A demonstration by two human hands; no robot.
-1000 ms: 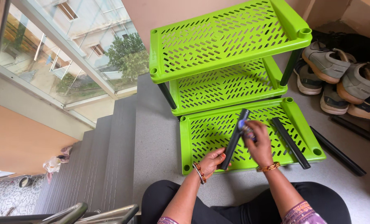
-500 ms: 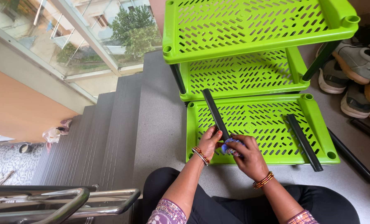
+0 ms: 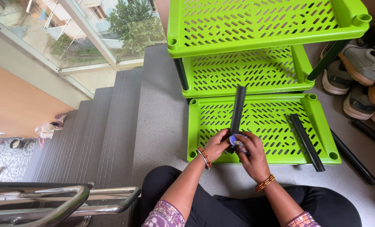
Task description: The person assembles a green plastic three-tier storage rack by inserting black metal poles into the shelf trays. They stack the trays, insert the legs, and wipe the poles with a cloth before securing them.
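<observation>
My left hand [image 3: 216, 145] grips the near end of a black plastic tube [image 3: 238, 108] that points away from me over a loose green perforated shelf tray [image 3: 263, 155] lying on the grey landing. My right hand [image 3: 250, 153] is closed on a small blue and white cloth [image 3: 236, 139] pressed against the tube's near end. A second black tube [image 3: 306, 141] lies on the tray's right side. Behind the tray stands a green rack [image 3: 259, 33] with two shelves joined by black posts.
A third black tube [image 3: 353, 156] lies on the floor right of the tray. Several shoes [image 3: 362, 69] sit at the right. Grey stairs [image 3: 99, 138] drop away on the left beside a window, and a metal handrail [image 3: 61, 201] runs at bottom left.
The tube in my hands has swung from leaning left to pointing nearly straight away from me. The camera has shifted left, and my hands stay on the tube's near end.
</observation>
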